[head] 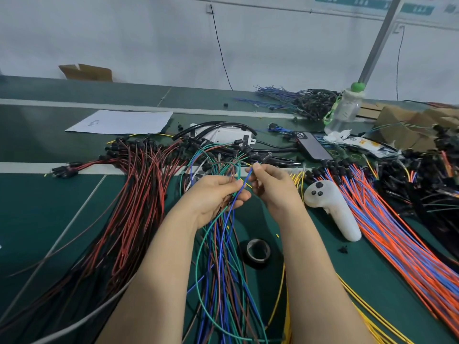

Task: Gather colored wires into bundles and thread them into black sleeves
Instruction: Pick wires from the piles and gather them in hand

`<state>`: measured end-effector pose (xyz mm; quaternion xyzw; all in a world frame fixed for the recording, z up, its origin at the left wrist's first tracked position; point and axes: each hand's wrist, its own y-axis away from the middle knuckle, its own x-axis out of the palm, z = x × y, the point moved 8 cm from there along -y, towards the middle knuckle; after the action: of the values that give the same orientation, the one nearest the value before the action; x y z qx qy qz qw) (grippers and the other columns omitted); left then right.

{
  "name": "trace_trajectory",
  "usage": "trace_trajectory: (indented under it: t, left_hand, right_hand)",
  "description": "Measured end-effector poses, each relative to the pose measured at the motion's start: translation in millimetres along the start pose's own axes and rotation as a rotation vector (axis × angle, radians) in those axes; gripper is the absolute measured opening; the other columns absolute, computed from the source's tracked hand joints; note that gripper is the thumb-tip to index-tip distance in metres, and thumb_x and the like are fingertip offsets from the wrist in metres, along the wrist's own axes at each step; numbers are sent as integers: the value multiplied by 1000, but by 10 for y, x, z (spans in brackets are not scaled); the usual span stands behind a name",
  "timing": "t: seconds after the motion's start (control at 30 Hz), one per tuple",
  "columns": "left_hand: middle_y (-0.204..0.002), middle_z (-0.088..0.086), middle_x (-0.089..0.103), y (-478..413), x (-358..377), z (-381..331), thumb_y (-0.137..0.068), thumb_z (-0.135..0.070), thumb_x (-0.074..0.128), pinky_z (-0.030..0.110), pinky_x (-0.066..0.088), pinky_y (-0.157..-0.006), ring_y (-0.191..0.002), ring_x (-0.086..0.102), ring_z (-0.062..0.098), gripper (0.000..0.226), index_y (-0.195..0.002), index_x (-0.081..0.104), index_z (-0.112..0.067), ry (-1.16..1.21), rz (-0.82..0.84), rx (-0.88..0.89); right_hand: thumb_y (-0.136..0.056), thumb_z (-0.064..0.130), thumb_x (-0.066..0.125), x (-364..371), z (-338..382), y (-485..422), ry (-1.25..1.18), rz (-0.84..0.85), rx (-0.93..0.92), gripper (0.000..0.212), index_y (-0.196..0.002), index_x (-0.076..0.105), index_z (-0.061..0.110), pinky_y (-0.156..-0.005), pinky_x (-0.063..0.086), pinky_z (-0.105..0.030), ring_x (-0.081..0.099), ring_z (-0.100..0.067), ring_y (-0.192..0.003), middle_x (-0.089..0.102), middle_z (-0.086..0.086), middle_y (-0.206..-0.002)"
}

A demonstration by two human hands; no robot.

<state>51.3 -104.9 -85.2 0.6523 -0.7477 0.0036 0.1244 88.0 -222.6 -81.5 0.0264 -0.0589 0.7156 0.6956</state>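
Observation:
My left hand (215, 194) grips a bundle of green, blue and brown wires (223, 269) that hangs down toward me over the green table. My right hand (270, 184) pinches the upper end of a single blue wire (244, 183) between thumb and forefinger, just right of the left hand's bundle. Green wire loops (211, 155) arch up behind the hands. Black sleeves (221, 131) lie across the table behind them, near a white box (224, 134).
Red and black wires (129, 207) spread at the left; orange and blue wires (397, 232) at the right; yellow wires (372, 319) at lower right. A black tape roll (258, 252), a white controller (332, 209), a phone (314, 146), a bottle (345, 108) and paper (121, 121) lie around.

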Motion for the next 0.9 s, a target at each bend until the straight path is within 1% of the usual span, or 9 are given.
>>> trace_trajectory:
  t: [0.07, 0.17, 0.3, 0.43, 0.53, 0.6, 0.7, 0.83, 0.9]
  left_hand:
    - [-55, 0, 67, 10, 7, -14, -96, -5, 49, 12, 49, -49, -49, 62, 2, 18, -82, 61, -3, -24, 2, 5]
    - [-56, 0, 66, 6, -1, -47, -97, -6, 48, 14, 51, -49, -49, 62, 2, 17, -84, 59, -1, -128, -56, 36]
    - [-71, 6, 61, 17, 31, -111, -97, -3, 46, 17, 52, -46, -44, 61, 2, 15, -85, 54, -1, -293, -107, 80]
    - [-66, 4, 58, 27, -19, -135, -98, -4, 44, 16, 49, -42, -46, 59, 6, 25, -73, 47, -9, -378, -177, 116]
    - [-69, 5, 61, 30, -78, -148, -99, -7, 43, 15, 50, -44, -46, 63, 5, 17, -83, 47, -7, -220, -221, 119]
    - [-68, 5, 67, 32, -91, -172, -100, -10, 43, 16, 50, -46, -53, 67, 7, 16, -85, 49, -7, -27, -208, 122]
    - [-65, -1, 71, 27, -96, -185, -98, -12, 48, 18, 53, -51, -61, 70, 9, 15, -84, 52, -11, 102, -183, 126]
    - [-72, -1, 64, 14, -93, -128, -95, -13, 55, 15, 50, -50, -55, 60, 2, 6, -91, 58, -10, 6, -155, 106]
    - [-73, -1, 64, 10, -94, -110, -95, -15, 54, 16, 51, -51, -56, 60, 2, 12, -88, 62, -11, -29, -153, 104]
  right_hand:
    - [-100, 16, 47, 53, -52, 9, -35, 8, 60, 30, -74, 60, 10, -50, 38, -17, 46, -4, -44, 56, 4, -54]
    - [-96, 28, 55, 109, -78, 25, 123, -1, 81, 37, -64, 57, 10, -49, 40, -22, 47, -12, -42, 54, -1, -51]
    - [-90, 24, 64, 98, 19, 12, 420, -9, 32, 40, -54, 54, 9, -65, 45, -40, 49, -24, -55, 55, -10, -55]
    - [-96, 19, 51, 96, 126, 22, 596, 41, 7, 37, -62, 61, 11, -55, 44, -27, 47, -15, -47, 58, -5, -57]
    - [-101, 22, 46, 100, 168, 66, 361, 69, -2, 31, -80, 66, 12, -42, 36, -16, 42, -8, -43, 60, -1, -66]
    - [-101, 23, 46, 94, 172, 82, 150, 39, -8, 28, -83, 67, 14, -43, 35, -15, 42, -7, -45, 57, 2, -66]
    - [-98, 21, 51, 116, 170, 73, 190, -19, -74, 25, -88, 68, 6, -50, 33, -18, 39, -6, -48, 50, 4, -61]
    - [-93, 15, 60, 134, 107, 49, 125, 41, 11, 25, -68, 60, 9, -47, 25, -18, 32, -9, -48, 45, -4, -59]
    - [-91, 12, 62, 82, 105, 30, 119, 26, 8, 28, -63, 60, 11, -51, 31, -19, 37, -11, -52, 49, -3, -58]
